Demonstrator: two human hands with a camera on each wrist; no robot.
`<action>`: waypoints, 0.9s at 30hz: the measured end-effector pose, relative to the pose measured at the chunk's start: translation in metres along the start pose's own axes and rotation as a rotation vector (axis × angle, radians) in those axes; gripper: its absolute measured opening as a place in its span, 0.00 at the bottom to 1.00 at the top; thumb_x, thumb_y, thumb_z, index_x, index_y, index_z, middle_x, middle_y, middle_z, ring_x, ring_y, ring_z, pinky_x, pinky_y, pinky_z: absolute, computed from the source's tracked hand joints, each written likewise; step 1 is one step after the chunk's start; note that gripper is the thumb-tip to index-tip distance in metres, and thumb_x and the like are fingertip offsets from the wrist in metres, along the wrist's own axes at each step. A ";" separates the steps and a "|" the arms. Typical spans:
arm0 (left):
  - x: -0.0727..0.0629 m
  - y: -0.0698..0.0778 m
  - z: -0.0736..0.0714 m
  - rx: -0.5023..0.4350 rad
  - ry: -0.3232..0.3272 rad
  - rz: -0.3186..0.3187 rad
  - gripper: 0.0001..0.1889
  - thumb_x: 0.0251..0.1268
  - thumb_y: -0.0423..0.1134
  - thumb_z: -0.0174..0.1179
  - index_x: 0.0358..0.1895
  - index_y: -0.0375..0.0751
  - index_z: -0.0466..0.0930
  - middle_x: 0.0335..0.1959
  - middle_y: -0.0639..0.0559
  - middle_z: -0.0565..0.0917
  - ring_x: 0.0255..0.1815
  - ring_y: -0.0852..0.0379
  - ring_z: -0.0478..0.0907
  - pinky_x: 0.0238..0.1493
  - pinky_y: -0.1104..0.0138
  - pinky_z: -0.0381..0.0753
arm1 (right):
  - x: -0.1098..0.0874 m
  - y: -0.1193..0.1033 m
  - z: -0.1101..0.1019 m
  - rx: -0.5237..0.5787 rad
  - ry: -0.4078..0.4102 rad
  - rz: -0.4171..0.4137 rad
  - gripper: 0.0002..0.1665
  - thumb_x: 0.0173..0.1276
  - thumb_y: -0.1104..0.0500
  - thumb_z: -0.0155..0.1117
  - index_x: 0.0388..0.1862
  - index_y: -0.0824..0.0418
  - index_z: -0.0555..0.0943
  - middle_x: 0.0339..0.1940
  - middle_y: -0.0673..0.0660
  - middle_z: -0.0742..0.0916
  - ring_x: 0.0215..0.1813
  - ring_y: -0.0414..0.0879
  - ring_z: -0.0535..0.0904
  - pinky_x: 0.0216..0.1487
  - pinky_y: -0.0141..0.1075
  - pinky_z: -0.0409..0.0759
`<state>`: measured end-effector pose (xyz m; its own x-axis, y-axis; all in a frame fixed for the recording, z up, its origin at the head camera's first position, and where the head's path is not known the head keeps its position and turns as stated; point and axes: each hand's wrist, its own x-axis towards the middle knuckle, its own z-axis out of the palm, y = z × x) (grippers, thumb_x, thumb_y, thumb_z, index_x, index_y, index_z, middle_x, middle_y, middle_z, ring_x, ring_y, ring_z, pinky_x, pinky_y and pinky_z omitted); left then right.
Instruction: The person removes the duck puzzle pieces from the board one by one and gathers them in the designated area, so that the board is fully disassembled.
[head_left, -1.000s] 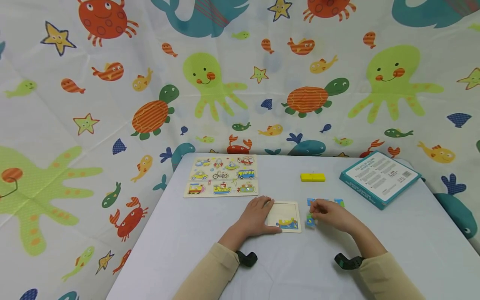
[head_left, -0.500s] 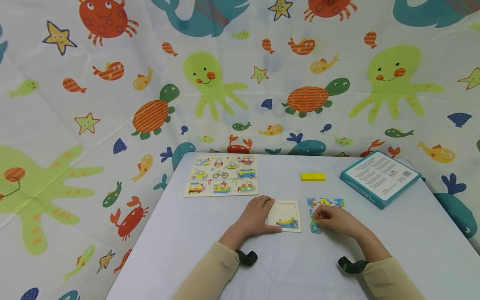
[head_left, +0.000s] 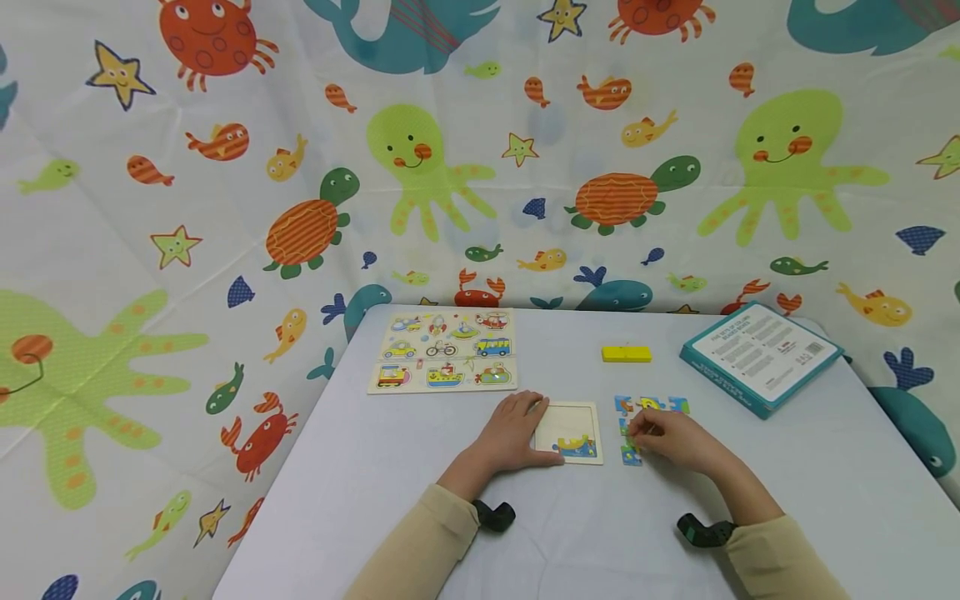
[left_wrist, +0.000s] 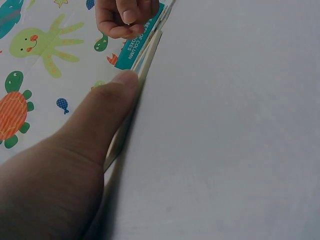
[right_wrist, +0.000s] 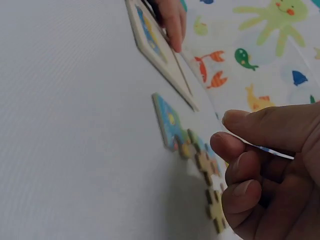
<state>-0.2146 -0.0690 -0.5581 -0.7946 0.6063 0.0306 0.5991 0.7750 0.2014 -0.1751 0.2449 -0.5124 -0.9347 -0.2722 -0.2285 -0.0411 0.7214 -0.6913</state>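
Observation:
A small square wooden puzzle tray [head_left: 600,427] lies on the table, with a few blue and yellow pieces joined in its lower right part. My left hand [head_left: 513,432] rests on its left side, fingers at the far left corner and the straight thumb [left_wrist: 102,112] along the near edge. To the right of the tray, loose jigsaw pieces [head_left: 628,456] lie in rough rows. My right hand [head_left: 671,435] hovers close over them and hides some. In the right wrist view its fingers [right_wrist: 242,192] are loosely curled, with a gap below the thumb and nothing between them.
Behind the left hand lies a wooden vehicle puzzle board [head_left: 442,350]. A yellow block [head_left: 626,354] and a teal-edged box [head_left: 761,357] stand farther back on the right. A sea-animal cloth [head_left: 465,150] hangs behind the white table [head_left: 360,467].
The right hand has set a blue-green piece down at the near end of the loose pieces and shifted slightly right. The left hand and tray have stayed put.

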 end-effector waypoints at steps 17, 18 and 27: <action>0.001 0.000 0.001 0.000 -0.010 -0.008 0.57 0.51 0.83 0.49 0.78 0.49 0.55 0.75 0.54 0.61 0.78 0.53 0.54 0.80 0.55 0.53 | 0.028 -0.048 0.015 -0.028 -0.032 -0.115 0.07 0.71 0.54 0.64 0.45 0.54 0.81 0.38 0.50 0.82 0.36 0.45 0.74 0.34 0.34 0.77; 0.001 0.000 0.001 0.003 -0.009 -0.007 0.57 0.50 0.83 0.49 0.78 0.49 0.55 0.75 0.54 0.61 0.78 0.53 0.54 0.80 0.55 0.53 | 0.030 -0.051 0.017 -0.028 -0.037 -0.119 0.08 0.71 0.55 0.64 0.46 0.54 0.81 0.38 0.50 0.82 0.36 0.45 0.74 0.34 0.34 0.77; 0.001 0.000 0.000 0.001 -0.003 -0.004 0.58 0.49 0.84 0.47 0.78 0.48 0.56 0.75 0.54 0.62 0.78 0.53 0.55 0.80 0.55 0.53 | 0.047 -0.065 0.039 -0.067 -0.066 -0.171 0.08 0.68 0.55 0.66 0.45 0.51 0.83 0.39 0.46 0.83 0.39 0.43 0.75 0.41 0.37 0.75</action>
<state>-0.2150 -0.0685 -0.5584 -0.7968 0.6037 0.0268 0.5959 0.7777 0.2003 -0.2030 0.1606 -0.5054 -0.8871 -0.4339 -0.1576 -0.2226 0.7011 -0.6775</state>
